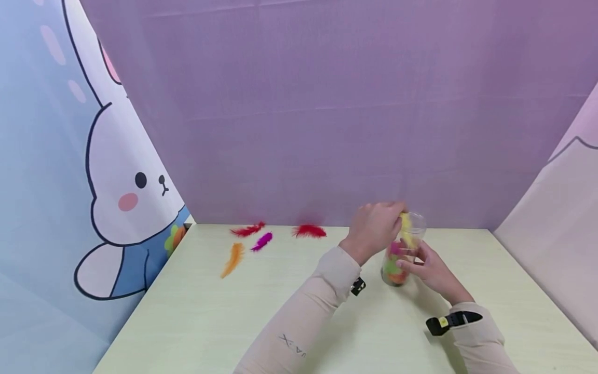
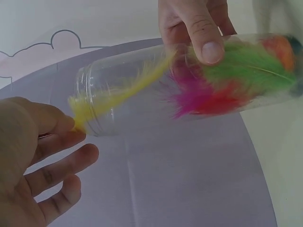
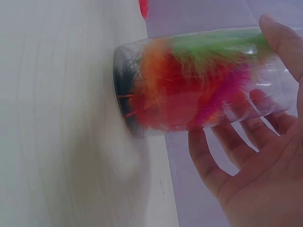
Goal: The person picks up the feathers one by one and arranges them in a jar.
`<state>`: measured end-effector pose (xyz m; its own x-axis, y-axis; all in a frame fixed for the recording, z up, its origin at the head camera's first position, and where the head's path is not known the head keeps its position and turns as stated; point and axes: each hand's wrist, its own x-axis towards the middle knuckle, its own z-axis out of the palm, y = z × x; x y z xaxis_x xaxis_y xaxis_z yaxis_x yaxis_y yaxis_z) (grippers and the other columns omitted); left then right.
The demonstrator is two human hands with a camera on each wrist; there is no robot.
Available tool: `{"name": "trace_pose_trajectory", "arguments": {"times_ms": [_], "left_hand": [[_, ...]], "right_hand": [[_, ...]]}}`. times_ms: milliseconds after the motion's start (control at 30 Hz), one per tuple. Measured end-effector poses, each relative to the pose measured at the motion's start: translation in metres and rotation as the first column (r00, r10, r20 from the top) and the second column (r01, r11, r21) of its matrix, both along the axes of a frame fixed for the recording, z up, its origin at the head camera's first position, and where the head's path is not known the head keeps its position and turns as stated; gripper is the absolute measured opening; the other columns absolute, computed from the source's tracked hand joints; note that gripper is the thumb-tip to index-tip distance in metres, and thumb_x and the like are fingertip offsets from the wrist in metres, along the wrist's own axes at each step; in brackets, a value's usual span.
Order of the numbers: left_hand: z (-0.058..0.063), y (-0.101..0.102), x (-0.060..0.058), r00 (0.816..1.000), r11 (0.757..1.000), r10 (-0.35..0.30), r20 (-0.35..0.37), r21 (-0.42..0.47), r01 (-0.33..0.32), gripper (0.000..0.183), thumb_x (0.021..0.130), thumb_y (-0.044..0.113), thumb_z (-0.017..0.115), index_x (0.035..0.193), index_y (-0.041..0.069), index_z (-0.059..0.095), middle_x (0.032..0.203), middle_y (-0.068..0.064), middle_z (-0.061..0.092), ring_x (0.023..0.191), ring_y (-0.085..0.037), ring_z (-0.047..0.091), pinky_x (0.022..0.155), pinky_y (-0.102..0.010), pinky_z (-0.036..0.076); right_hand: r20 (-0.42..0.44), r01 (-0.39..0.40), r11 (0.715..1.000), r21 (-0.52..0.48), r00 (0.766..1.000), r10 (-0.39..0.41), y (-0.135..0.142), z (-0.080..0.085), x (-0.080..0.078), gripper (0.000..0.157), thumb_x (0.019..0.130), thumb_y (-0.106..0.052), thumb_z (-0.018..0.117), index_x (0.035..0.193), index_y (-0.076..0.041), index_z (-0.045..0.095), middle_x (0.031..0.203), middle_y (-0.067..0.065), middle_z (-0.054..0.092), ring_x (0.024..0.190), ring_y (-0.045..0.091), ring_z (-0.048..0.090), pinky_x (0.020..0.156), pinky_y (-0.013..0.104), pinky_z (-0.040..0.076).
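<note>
Head view: right hand (image 1: 434, 272) grips clear cylindrical plastic jar (image 1: 397, 259) toward the table's (image 1: 163, 322) far right corner. Left wrist view: left hand (image 2: 21, 161) pinches fluffy yellow feather (image 2: 125, 93) in jar's mouth; likely pliant, hold endwise. Right wrist view: jar probably light, slippery; hold mid-body.

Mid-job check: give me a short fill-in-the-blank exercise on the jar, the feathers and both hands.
1. The left hand's grip pinches a feather coloured ____.
2. The clear jar, in the right hand's grip, has no lid on, so its mouth is ____.
3. In the head view, the number of loose feathers on the table is ____.
4. Of those, the one nearest the person is ____.

Missing words: yellow; open; four; orange.
</note>
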<state>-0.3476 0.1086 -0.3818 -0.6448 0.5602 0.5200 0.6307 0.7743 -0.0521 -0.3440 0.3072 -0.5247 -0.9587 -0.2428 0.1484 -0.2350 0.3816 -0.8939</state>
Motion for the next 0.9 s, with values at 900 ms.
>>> {"name": "trace_pose_trajectory", "arguments": {"times_ms": [900], "left_hand": [[-0.031, -0.032, -0.006, 1.000, 0.998, -0.013, 0.023, 0.066, 0.012, 0.028, 0.101, 0.021, 0.057, 0.126, 0.026, 0.069, 0.122, 0.013, 0.073, 0.101, -0.006, 0.071, 0.074, -0.021, 0.056]], "right_hand": [[-0.028, 0.017, 1.000, 0.003, 0.999, -0.017, -0.002, 0.003, 0.005, 0.061, 0.097, -0.025, 0.071, 0.147, -0.007, 0.042, 0.137, 0.019, 0.056, 0.108, -0.002, 0.058, 0.086, 0.024, 0.052]]}}
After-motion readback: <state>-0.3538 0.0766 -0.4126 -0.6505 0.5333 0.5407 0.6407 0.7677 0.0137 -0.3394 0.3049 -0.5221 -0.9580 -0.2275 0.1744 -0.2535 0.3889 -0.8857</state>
